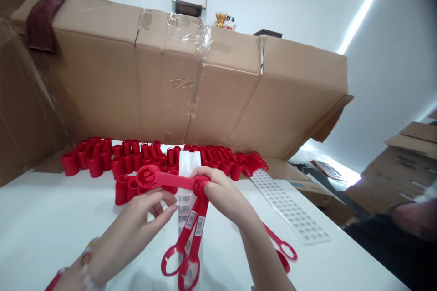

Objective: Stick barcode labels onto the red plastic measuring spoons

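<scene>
My right hand (218, 191) is closed around the small ends of several red plastic ring wrenches (193, 241). Two of them hang down, with white barcode labels on their handles. A third red ring wrench (170, 179) points left from the same hand, its large ring end above my left hand. My left hand (146, 213) is just below that wrench, thumb and fingers apart with nothing visible between them; some fingertips are hidden. A strip of barcode labels (184, 209) lies on the table behind the hanging wrenches.
Stacks of red ring wrenches (128, 163) line the back of the white table (44, 218), before a large cardboard wall (164, 86). A label sheet (290, 209) lies on the right. More red wrenches (287, 248) lie by my right forearm. Part of another person (413, 218) shows at far right.
</scene>
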Action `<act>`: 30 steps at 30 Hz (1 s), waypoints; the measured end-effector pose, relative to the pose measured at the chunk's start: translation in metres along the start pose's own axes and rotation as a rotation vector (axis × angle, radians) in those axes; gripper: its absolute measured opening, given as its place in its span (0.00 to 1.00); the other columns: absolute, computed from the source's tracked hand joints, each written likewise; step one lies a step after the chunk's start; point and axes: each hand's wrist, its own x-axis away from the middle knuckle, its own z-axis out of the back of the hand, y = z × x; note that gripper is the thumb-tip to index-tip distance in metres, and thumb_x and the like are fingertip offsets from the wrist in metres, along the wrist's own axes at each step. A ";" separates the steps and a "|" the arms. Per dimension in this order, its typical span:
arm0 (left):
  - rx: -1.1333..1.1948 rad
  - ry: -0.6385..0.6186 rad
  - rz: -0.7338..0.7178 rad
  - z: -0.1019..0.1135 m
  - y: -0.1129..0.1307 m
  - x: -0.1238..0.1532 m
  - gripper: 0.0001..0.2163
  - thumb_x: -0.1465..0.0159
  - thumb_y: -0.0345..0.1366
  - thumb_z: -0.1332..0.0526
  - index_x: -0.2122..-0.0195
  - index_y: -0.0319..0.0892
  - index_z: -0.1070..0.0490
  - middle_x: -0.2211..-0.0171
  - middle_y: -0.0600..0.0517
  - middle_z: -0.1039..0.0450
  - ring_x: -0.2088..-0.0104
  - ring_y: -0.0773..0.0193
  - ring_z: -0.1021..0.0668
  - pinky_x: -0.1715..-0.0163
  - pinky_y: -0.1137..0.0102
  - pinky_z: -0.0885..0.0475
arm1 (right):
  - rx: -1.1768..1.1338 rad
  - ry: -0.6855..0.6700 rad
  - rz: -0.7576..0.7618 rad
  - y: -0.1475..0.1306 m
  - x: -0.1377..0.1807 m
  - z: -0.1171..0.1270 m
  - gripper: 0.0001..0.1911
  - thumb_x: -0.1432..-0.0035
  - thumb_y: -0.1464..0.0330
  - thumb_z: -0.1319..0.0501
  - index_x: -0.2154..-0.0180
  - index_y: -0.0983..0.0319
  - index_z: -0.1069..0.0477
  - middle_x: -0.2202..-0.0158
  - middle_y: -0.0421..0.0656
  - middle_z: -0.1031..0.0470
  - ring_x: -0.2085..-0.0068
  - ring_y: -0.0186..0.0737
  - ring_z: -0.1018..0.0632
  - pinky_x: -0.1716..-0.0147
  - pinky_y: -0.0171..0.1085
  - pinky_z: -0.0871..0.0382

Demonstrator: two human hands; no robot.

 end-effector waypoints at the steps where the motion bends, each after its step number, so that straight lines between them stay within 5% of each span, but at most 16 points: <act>1: 0.017 0.027 0.018 -0.003 -0.001 -0.003 0.13 0.31 0.48 0.46 0.61 0.49 0.26 0.67 0.54 0.23 0.66 0.59 0.23 0.68 0.69 0.31 | -0.002 0.003 -0.002 0.001 -0.001 -0.003 0.12 0.52 0.73 0.50 0.70 0.61 0.28 0.71 0.40 0.29 0.69 0.36 0.31 0.72 0.34 0.41; 13: -0.154 0.168 -0.008 -0.008 -0.019 -0.015 0.12 0.31 0.42 0.45 0.69 0.44 0.31 0.73 0.54 0.26 0.72 0.60 0.24 0.72 0.68 0.33 | -0.010 0.058 0.012 0.009 -0.016 -0.029 0.08 0.54 0.73 0.50 0.73 0.61 0.33 0.73 0.39 0.34 0.70 0.36 0.34 0.72 0.35 0.43; 23: -0.353 0.261 -0.330 -0.009 -0.015 -0.002 0.15 0.29 0.36 0.55 0.67 0.45 0.32 0.67 0.49 0.29 0.65 0.57 0.27 0.61 0.61 0.33 | 0.045 0.114 -0.007 0.021 -0.027 -0.027 0.08 0.55 0.74 0.51 0.74 0.61 0.34 0.74 0.39 0.33 0.71 0.36 0.33 0.73 0.35 0.43; 30: 0.157 0.167 -0.010 0.031 0.012 0.014 0.16 0.35 0.52 0.41 0.72 0.47 0.31 0.77 0.58 0.46 0.76 0.66 0.39 0.77 0.71 0.44 | 0.059 0.088 -0.002 0.012 -0.017 -0.015 0.10 0.52 0.74 0.50 0.72 0.61 0.32 0.73 0.39 0.31 0.70 0.36 0.32 0.72 0.35 0.41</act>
